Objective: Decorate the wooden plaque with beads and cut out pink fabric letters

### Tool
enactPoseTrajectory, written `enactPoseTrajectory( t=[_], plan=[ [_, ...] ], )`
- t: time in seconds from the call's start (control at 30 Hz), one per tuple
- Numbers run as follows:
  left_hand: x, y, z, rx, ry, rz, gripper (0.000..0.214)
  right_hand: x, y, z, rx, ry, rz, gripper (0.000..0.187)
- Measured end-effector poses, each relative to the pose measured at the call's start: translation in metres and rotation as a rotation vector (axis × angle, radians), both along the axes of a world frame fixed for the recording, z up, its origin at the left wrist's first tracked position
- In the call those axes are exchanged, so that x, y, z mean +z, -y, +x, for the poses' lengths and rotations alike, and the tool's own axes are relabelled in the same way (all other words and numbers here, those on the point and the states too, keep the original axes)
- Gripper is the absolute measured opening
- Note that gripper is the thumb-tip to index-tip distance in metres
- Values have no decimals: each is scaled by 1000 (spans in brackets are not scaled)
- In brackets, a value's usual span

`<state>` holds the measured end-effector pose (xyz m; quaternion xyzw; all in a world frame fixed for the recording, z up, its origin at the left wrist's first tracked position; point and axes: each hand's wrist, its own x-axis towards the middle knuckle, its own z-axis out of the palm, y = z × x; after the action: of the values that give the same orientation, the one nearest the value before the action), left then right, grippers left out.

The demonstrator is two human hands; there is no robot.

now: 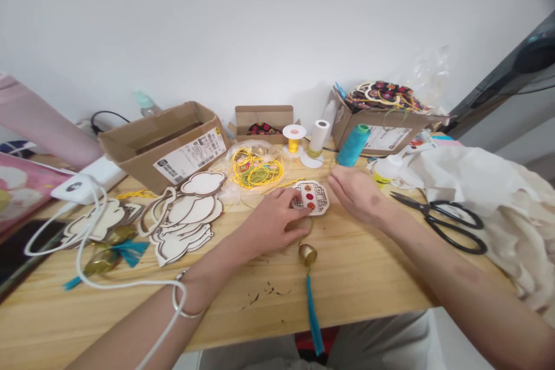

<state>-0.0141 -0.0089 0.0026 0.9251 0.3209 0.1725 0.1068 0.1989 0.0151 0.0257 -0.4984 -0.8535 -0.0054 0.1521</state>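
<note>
A flat, pale wooden lantern-shaped ornament [321,198] with cut-out lattice sides and red and orange patterned fabric lies on the table. My left hand [277,217] is closed on its left edge, fingers and thumb over the wood. Below it, a brass bell [307,254] hangs a teal tassel [314,318] over the table's front edge. My right hand [358,193] is just right of the ornament, beside a teal thread cone [353,145]. Its fingers are pressed together, and what they may hold is hidden.
Wooden cut-outs [188,211] lie left, near an open cardboard box [169,144] and a white cable [82,263]. A bag of yellow cord [256,166] and thread spools [318,141] stand behind. Black-handled scissors [442,217] and cream cloth [498,202] lie right.
</note>
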Motion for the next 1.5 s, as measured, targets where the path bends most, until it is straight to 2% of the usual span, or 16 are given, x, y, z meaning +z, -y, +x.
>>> enactPoseTrajectory(
  t=[0.07,0.17,0.2,0.27,0.4,0.53,0.63,0.8,0.9,1.07,1.3,1.5],
  plan=[
    [1,0,-1,-7,1,0,33,-2,5,5,52,-67,32,28],
    [0,0,-1,-7,11,-7,34,-8,8,11,245,-157,94,16],
    [0,0,0,-2,18,-14,35,-10,8,11,306,-147,104,18],
    [-1,0,1,12,21,-24,39,-13,8,11,378,-72,112,25],
    [-2,-1,2,30,-21,-17,44,-14,8,10,429,123,108,29],
    [-2,-1,2,29,-47,17,41,-8,10,8,427,263,56,28],
    [-1,-2,2,23,-106,64,43,-7,10,5,401,268,58,28],
    [2,-4,2,15,-138,97,40,-10,9,7,433,273,49,28],
    [1,-5,1,18,-43,45,38,-7,10,8,426,239,16,29],
    [-2,-6,-1,131,155,-87,42,-8,15,2,395,185,-14,34],
    [1,-3,-1,208,241,-170,37,-16,16,1,397,75,-58,35],
    [4,1,0,168,224,-212,32,-18,17,5,330,-9,-33,31]
  ],
)
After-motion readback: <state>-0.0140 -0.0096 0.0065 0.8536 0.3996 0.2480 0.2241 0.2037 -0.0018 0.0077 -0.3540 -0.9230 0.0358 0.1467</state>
